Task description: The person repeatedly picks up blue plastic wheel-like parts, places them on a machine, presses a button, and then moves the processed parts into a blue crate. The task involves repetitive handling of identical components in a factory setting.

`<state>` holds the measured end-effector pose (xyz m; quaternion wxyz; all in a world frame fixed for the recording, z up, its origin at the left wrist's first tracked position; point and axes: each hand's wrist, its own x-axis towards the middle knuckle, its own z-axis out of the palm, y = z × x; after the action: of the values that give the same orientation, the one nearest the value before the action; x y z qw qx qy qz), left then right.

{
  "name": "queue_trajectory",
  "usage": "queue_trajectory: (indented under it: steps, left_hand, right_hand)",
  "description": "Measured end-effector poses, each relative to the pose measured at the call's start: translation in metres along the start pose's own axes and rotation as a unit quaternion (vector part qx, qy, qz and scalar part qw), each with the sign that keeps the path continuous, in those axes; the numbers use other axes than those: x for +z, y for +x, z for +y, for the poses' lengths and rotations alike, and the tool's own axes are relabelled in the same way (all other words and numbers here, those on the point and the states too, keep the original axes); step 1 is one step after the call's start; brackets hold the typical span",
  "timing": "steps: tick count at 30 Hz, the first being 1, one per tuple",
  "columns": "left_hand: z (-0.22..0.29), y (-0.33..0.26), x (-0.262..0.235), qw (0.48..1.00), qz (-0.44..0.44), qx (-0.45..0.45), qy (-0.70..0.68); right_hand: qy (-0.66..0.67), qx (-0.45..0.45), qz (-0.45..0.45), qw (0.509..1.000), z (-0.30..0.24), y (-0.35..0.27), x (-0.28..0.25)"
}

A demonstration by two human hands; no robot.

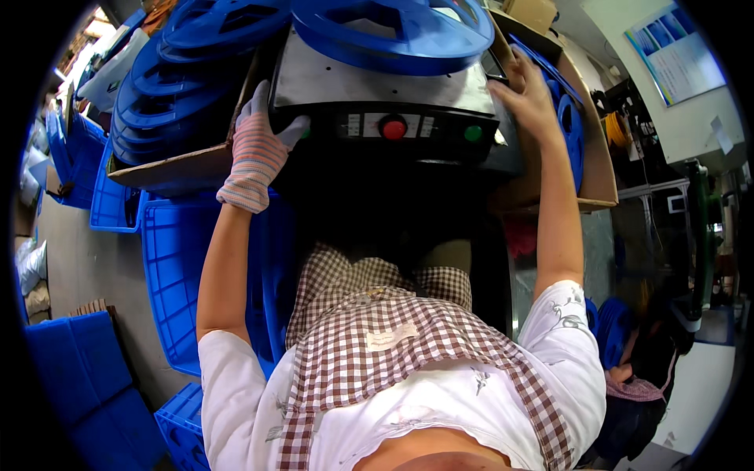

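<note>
Fingers (258, 100), seemingly spread, flank the machine (377, 90) between 2 cartons (600, 166), grey floor (88, 259) at left.

The boxy machine (377, 90) has a pale metal top and a black front panel (448, 129) bearing a round red button (393, 127) between green ones (473, 133). A blue open-spoked reel (385, 53) lies flat above its top, cut off by the upper edge.
</note>
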<state>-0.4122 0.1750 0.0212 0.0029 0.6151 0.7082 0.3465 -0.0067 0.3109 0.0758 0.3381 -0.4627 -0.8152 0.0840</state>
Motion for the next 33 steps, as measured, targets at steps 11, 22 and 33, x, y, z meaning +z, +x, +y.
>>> queue_trajectory:
  steps: [11,22,33]
  left_hand:
    - [0.009,-0.011,-0.004,0.997,0.035,0.016,0.072]
    - [0.098,-0.029,-0.011,0.998,0.012,-0.014,0.061]
    - [0.108,-0.032,-0.006,0.984,-0.002,0.156,-0.091]
  right_hand:
    - [-0.087,0.026,0.026,0.996,-0.015,-0.066,0.043]
    - [0.299,-0.194,0.037,0.934,-0.252,-0.126,0.104]
    - [0.310,-0.163,-0.099,0.931,-0.162,-0.108,0.037]
